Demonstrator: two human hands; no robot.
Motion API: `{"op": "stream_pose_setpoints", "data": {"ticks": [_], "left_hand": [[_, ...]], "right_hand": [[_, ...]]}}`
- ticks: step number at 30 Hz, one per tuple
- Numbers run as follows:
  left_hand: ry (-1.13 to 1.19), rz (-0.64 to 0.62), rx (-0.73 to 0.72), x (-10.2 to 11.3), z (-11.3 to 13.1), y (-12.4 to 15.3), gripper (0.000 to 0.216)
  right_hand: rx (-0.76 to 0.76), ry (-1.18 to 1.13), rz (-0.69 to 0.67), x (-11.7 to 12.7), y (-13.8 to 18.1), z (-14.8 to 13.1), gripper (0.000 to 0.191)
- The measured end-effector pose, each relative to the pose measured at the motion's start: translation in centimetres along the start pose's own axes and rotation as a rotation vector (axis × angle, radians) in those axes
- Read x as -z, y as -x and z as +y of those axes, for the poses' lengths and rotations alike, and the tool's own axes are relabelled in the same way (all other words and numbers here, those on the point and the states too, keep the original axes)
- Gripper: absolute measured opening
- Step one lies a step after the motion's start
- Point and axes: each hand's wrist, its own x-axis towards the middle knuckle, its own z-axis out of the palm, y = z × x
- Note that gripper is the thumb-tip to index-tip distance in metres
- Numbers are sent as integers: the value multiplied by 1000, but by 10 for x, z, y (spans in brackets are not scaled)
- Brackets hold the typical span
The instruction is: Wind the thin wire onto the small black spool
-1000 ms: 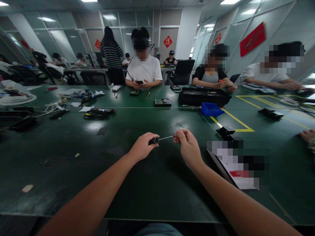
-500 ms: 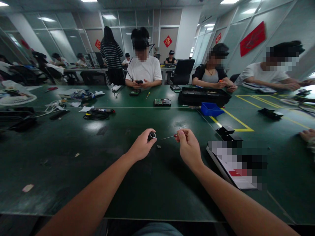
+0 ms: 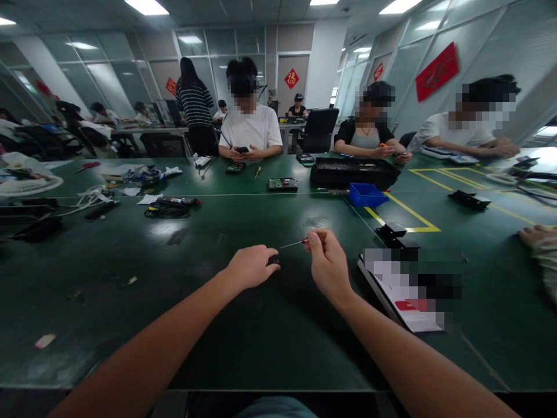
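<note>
My left hand [image 3: 249,267] is closed, palm down, low over the green table. Between its thumb and fingers shows a small black round part [image 3: 273,260], mostly covered by the fingers. My right hand [image 3: 327,258] grips a thin screwdriver [image 3: 293,244] by its reddish handle. The slim metal shaft points left, and its tip is close to the left fingertips, apart from the black part. Whether anything lies under the left hand I cannot tell.
Right of my right arm lies a partly blurred white-and-red box [image 3: 404,296], with black brackets [image 3: 395,237] behind it. Farther off are a blue bin [image 3: 368,195], a long black housing [image 3: 354,172], a circuit board [image 3: 282,184] and coiled black cable [image 3: 167,207]. Several people sit around the table.
My left hand has turned palm down and lowered, so the black part's open ringed end no longer shows. The small metal piece seen below it is now out of sight. The screwdriver stays held.
</note>
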Motion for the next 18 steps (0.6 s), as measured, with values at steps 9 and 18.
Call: {"op": "stream_pose_setpoints", "data": {"ticks": [9, 18], "left_hand": [[147, -1, 2, 4, -19, -5, 32], [1119, 349, 549, 49, -132, 39, 18]], "right_hand": [[50, 62, -44, 1, 2, -10, 26], [160, 131, -183, -1, 7, -14, 25]]}}
